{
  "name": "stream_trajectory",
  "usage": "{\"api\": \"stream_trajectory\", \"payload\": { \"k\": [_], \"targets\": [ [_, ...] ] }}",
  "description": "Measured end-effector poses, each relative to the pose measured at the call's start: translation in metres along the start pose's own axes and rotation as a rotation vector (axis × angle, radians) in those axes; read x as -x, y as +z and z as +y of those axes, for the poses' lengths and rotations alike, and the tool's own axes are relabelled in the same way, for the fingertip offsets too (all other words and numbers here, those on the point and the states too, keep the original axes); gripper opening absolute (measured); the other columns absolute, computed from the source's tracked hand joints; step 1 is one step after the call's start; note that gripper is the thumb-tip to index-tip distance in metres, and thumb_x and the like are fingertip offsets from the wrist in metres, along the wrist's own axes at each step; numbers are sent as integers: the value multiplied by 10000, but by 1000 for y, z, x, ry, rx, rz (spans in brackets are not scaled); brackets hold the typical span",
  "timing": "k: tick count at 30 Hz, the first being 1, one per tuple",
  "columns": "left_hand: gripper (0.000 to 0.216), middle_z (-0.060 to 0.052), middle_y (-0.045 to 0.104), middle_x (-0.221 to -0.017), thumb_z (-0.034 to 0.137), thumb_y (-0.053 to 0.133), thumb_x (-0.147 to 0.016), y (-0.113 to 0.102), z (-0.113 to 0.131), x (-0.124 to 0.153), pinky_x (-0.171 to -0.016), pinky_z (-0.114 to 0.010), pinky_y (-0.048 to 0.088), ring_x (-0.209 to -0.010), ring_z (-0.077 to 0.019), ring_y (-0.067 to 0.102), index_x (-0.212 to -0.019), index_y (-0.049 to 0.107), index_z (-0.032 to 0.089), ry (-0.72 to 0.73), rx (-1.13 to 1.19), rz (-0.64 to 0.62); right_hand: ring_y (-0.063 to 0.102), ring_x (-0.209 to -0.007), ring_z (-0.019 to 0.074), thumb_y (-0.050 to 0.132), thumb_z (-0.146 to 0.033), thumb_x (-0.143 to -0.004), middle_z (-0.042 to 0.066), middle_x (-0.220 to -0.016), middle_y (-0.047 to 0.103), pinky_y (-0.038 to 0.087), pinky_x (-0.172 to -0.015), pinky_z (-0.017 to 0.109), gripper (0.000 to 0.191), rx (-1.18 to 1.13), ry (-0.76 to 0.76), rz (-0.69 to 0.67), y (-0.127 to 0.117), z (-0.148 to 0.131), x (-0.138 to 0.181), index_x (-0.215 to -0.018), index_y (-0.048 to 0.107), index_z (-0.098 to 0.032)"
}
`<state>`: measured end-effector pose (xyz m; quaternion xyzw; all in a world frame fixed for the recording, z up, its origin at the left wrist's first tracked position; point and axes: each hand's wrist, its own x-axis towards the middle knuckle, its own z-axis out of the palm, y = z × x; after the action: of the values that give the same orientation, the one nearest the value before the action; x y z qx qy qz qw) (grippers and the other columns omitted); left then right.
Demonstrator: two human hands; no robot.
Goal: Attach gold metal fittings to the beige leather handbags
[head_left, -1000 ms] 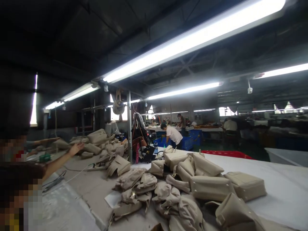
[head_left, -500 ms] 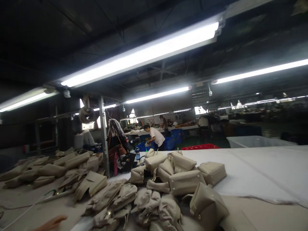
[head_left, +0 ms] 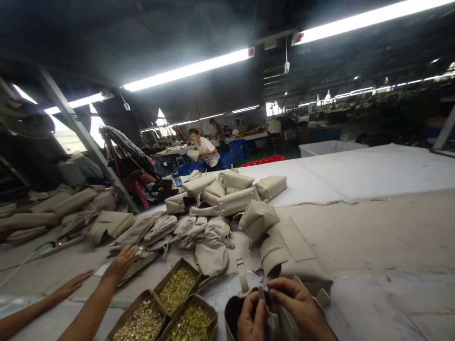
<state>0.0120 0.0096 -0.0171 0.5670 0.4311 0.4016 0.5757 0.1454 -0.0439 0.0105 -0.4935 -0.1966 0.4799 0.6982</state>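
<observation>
At the bottom of the head view, my left hand [head_left: 251, 318] pinches a narrow greyish strap end over the dark opening of a beige bag [head_left: 230, 327]. My right hand [head_left: 296, 303] is close beside it, fingers bent at the same opening; what its fingertips grip is too small to make out. A beige strap with a metal buckle [head_left: 242, 274] stands up just behind my left hand. Behind my right hand lies a larger beige handbag [head_left: 293, 246] with a flap. Three brown boxes of small gold metal fittings [head_left: 177, 286] stand left of my hands.
A co-worker's two hands [head_left: 122, 263] reach in from the left, near beige bag pieces [head_left: 145, 232]. Finished-looking beige handbags [head_left: 238, 201] are piled in the middle of the white table [head_left: 341, 175]. A metal post [head_left: 85, 137] leans across the left; another person [head_left: 208, 151] works farther back.
The view has tipped down and turned to the right. My hands, the boxes of fittings and a second co-worker hand now show; the pile of bags sits higher in the picture.
</observation>
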Motion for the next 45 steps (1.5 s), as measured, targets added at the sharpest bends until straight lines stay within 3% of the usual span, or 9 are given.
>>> {"api": "stream_trajectory", "payload": {
  "k": [2, 8, 12, 18, 24, 33, 45],
  "targets": [
    [607, -59, 740, -744, 785, 727, -718, 6, -4, 0, -736, -303, 568, -718, -226, 681, -858, 788, 197, 3, 28, -19, 659, -812, 233, 975, -483, -571, 40, -815, 725, 538, -769, 325, 381, 2, -32, 23, -5, 1, 8, -801, 803, -232],
    [631, -47, 727, -704, 811, 747, -679, 9, 0, 1, -706, -266, 533, -705, -213, 661, -784, 758, 189, 1, -23, -21, 562, -703, 187, 960, -530, -579, 0, -692, 623, 485, -681, 299, 424, -43, -38, 23, 0, 15, 14, -691, 711, -205],
    [631, -68, 790, -842, 800, 770, -659, 12, 5, 4, -797, -277, 557, -817, -248, 714, -847, 802, 199, -1, -34, 26, 511, -682, 149, 971, -573, -551, -20, -684, 604, 441, -645, 254, 500, -124, -9, 58, 0, 24, 12, -716, 693, -192],
    [598, -80, 804, -852, 769, 801, -645, 14, 2, 3, -825, -292, 589, -854, -267, 739, -835, 810, 203, 0, 13, 18, 584, -783, 160, 980, -538, -576, -7, -767, 675, 479, -743, 238, 468, -213, -21, 34, -1, 27, 9, -733, 708, -192],
    [602, -73, 796, -820, 759, 826, -620, 14, -8, 1, -729, -259, 591, -772, -233, 727, -836, 800, 198, -41, 38, 37, 583, -712, 143, 992, -512, -569, -5, -752, 688, 474, -683, 234, 472, -276, 58, -13, 0, 25, 12, -740, 700, -183],
    [514, -67, 795, -833, 716, 811, -671, 11, -3, 2, -817, -271, 608, -842, -250, 750, -820, 823, 224, 50, -21, 55, 592, -686, 124, 987, -457, -623, -12, -737, 696, 472, -677, 221, 425, -360, 39, -39, 1, 31, 14, -753, 694, -179],
    [482, -59, 783, -828, 684, 828, -675, 9, -6, 3, -844, -273, 605, -845, -248, 745, -824, 819, 225, 45, 2, 34, 592, -653, 119, 987, -457, -626, -18, -718, 691, 458, -647, 221, 447, -379, 71, -49, 3, 31, 16, -768, 665, -181]
  ]
}}
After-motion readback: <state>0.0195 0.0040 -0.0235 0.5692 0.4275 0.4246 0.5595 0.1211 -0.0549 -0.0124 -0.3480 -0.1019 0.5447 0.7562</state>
